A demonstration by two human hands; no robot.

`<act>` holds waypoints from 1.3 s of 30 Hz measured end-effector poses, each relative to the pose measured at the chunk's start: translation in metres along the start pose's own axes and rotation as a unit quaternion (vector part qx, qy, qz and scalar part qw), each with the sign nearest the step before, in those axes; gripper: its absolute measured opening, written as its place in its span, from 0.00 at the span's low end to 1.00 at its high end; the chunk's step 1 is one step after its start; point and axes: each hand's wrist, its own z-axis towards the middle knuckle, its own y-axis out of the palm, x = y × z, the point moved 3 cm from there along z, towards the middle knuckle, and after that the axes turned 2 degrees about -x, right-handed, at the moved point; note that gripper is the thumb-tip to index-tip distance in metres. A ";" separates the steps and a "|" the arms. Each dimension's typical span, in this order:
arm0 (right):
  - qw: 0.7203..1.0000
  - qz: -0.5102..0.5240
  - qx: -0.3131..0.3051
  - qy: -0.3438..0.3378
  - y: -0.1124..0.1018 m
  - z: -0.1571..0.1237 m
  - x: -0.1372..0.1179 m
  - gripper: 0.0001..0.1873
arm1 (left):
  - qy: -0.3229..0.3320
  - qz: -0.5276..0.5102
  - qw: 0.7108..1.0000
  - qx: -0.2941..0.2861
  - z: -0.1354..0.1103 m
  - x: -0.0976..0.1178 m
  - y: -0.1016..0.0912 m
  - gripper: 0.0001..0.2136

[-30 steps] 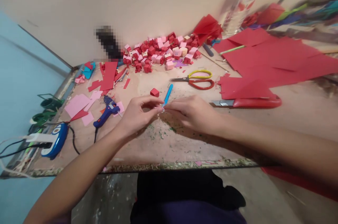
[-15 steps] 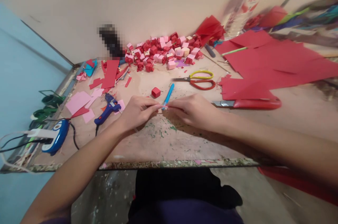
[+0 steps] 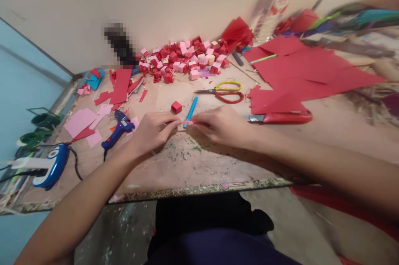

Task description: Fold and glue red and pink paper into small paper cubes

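Between my two hands a thin pink paper strip (image 3: 187, 122) is stretched, low over the table. The fingers of my left hand (image 3: 158, 131) pinch its left end. My right hand (image 3: 222, 125) pinches the right end, with most of its fingertips hidden. Just behind the strip lies a blue pen (image 3: 191, 111), its near end close under the paper. A small red cube (image 3: 176, 107) sits to the left of the pen. Beyond my right hand rest scissors (image 3: 222, 91) with one yellow and one red handle.
A heap of red and pink cubes (image 3: 183, 59) lies along the wall. Red paper sheets (image 3: 299, 69) and a red-handled cutter (image 3: 286, 117) are at right. At left are a blue glue gun (image 3: 117, 131), pink paper (image 3: 81, 121) and a blue power strip (image 3: 55, 167) with cords.
The whole view has shifted, so the table things appear further left. My hands keep their pinch, and slightly more of the pink strip shows between them.
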 end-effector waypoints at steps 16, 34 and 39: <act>1.000 -0.014 -0.004 -0.019 0.003 -0.001 -0.002 0.16 | 0.100 0.084 0.991 0.028 -0.005 0.002 0.006 0.05; 0.970 0.235 0.002 0.053 -0.001 0.002 -0.002 0.14 | 0.164 0.151 0.974 0.045 -0.006 0.001 0.006 0.06; 0.931 0.340 -0.046 0.127 0.000 0.007 0.004 0.13 | 0.193 0.226 0.955 -0.021 -0.006 0.003 0.005 0.07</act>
